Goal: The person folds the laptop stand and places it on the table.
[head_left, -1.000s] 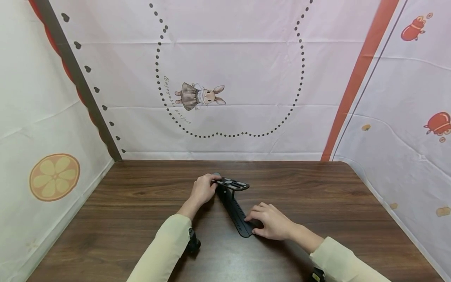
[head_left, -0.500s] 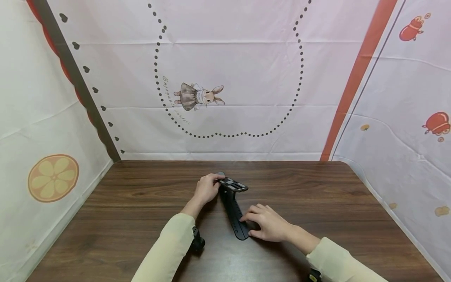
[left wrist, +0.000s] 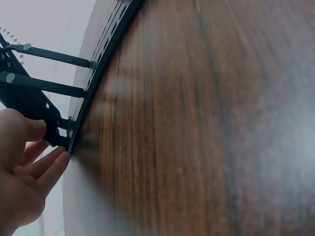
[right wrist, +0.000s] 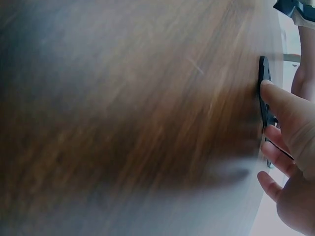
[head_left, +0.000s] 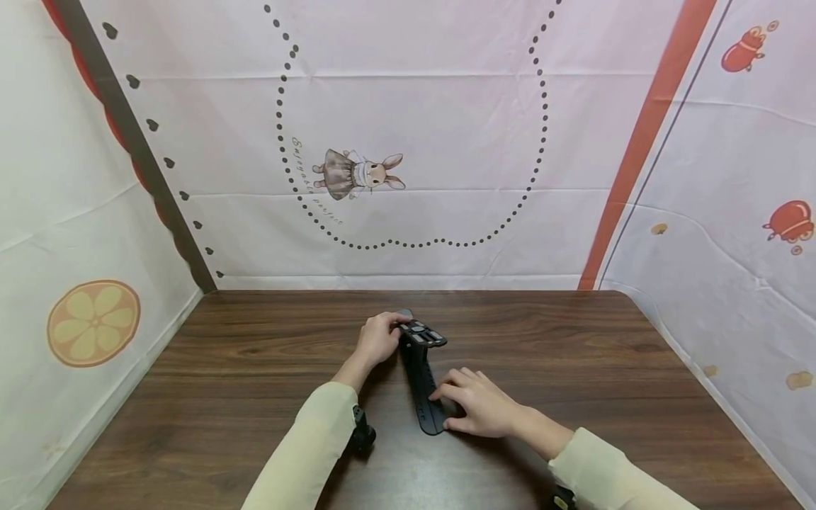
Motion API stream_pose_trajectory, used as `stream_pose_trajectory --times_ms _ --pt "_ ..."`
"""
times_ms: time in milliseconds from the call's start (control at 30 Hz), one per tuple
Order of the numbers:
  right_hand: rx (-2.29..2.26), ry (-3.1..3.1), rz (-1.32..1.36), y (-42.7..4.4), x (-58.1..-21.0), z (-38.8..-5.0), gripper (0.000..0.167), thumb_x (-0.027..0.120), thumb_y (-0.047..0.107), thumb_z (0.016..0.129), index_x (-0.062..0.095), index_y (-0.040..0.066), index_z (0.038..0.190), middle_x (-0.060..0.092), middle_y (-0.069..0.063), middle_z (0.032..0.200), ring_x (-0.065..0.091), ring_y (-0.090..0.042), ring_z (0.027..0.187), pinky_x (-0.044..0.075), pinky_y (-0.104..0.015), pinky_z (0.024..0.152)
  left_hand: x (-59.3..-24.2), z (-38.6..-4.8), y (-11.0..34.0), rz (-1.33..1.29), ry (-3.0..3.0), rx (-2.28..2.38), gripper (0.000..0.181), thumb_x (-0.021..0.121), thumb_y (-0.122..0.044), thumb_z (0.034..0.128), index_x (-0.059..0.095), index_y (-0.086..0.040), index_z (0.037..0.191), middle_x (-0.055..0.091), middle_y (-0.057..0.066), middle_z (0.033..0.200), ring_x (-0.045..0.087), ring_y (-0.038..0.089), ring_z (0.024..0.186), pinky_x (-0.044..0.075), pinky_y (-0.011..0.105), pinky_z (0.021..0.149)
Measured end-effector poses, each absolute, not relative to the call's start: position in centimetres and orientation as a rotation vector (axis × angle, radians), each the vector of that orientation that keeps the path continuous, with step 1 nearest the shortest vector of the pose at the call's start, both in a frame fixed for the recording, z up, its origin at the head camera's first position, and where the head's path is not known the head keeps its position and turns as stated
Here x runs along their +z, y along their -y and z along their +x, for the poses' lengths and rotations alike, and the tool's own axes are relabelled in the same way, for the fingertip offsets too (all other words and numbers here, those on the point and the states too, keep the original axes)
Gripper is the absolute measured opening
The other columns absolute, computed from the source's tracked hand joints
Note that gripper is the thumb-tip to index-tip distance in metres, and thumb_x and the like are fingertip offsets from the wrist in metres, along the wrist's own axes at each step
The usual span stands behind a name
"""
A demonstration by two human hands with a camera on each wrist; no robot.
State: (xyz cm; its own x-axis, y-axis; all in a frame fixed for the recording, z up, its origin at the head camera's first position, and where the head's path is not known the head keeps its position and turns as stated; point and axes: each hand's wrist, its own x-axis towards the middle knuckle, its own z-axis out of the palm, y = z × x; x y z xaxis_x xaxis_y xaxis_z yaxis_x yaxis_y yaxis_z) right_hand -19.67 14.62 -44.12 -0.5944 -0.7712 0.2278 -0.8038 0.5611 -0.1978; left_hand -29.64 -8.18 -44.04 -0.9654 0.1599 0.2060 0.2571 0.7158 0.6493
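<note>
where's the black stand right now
In the head view, the black stand rests on the wooden table, below the picture's middle, between the left hand at its raised plate and the right hand at its near end.

Left grip [left wrist: 22, 189]: bare hand at the lower left, thumb against the plate, fingertips touching the rail's lower end
Black stand: a plate [left wrist: 22, 101] slanting at the left edge, partly out of view, beside a slotted rail [left wrist: 109, 58] that ran up to the top
Struts [left wrist: 54, 89]: two, roughly parallel, spanned plate and rail
Table [left wrist: 197, 123]: brown wood grain, with a pale sheen at right
Backdrop [left wrist: 54, 19]: pale, dark dots at upper left
</note>
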Motion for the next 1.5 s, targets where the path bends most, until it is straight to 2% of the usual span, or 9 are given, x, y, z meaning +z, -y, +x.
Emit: stream_pose_trajectory --times_ms 200,400,700,767,967,1200,1500 --pt "0.443 2.666 1.351 -13.8 -44.1 -19.4 0.038 0.07 0.038 0.079 0.061 0.023 0.113 0.05 0.005 0.108 0.045 -0.008 0.091 0.036 -0.024 0.07 -44.2 -29.8 8.0 -0.335 2.779 -1.108 0.031 0.052 -0.004 0.0905 0.066 -0.019 0.114 0.061 0.007 0.12 0.06 0.024 0.1 0.048 0.037 0.078" --pt "0.424 2.653 1.348 -13.4 -44.1 -19.4 0.037 0.07 0.038 0.079 0.062 0.024 0.112 0.05 0.006 0.108 0.044 -0.007 0.088 0.036 -0.024 0.071 -44.1 -29.7 8.1 -0.327 2.778 -1.121 0.031 0.052 -0.004 0.0905 0.066 -0.021 0.112 0.061 0.008 0.118 0.06 0.024 0.102 0.049 0.039 0.082" --pt "0.424 2.694 1.357 -13.5 -44.1 -19.6 0.037 0.07 0.037 0.079 0.061 0.024 0.113 0.05 0.006 0.109 0.045 -0.009 0.092 0.037 -0.025 0.073 -44.0 -29.6 8.4 -0.353 2.8 -1.108 0.03 0.054 -0.006 0.0907 0.065 -0.02 0.114 0.061 0.009 0.118 0.059 0.024 0.106 0.049 0.041 0.084" --pt "0.422 2.692 1.357 -13.5 -44.1 -19.7 0.038 0.07 0.037 0.079 0.06 0.024 0.114 0.05 0.006 0.109 0.045 -0.009 0.092 0.038 -0.026 0.073 -44.0 -29.6 8.5 -0.354 2.815 -1.07 0.029 0.054 -0.008 0.0907 0.065 -0.021 0.114 0.061 0.008 0.117 0.059 0.022 0.104 0.049 0.04 0.083" --pt "0.41 2.692 1.342 -13.5 -44.0 -19.7 0.042 0.07 0.039 0.079 0.06 0.023 0.116 0.051 0.006 0.111 0.046 -0.01 0.095 0.039 -0.029 0.075 -44.1 -29.6 9.0 -0.313 2.818 -0.951 0.024 0.06 -0.019 0.0884 0.067 -0.022 0.111 0.065 0.001 0.098 0.059 0.017 0.08 0.047 0.035 0.069" --pt "0.399 2.709 1.343 -13.7 -43.7 -19.8 0.042 0.07 0.038 0.08 0.059 0.023 0.118 0.052 0.006 0.112 0.047 -0.012 0.098 0.039 -0.029 0.074 -44.2 -29.6 9.0 -0.308 2.786 -0.955 0.022 0.061 -0.02 0.0876 0.068 -0.02 0.108 0.069 -0.004 0.096 0.063 0.015 0.087 0.049 0.036 0.076" --pt "0.4 2.713 1.326 -13.9 -43.8 -19.7 0.043 0.068 0.038 0.08 0.059 0.02 0.119 0.052 0.003 0.115 0.047 -0.013 0.101 0.042 -0.036 0.082 -44.1 -29.7 8.3 -0.309 2.784 -0.997 0.021 0.06 -0.019 0.0881 0.068 -0.018 0.108 0.069 -0.002 0.096 0.061 0.013 0.08 0.048 0.032 0.069"
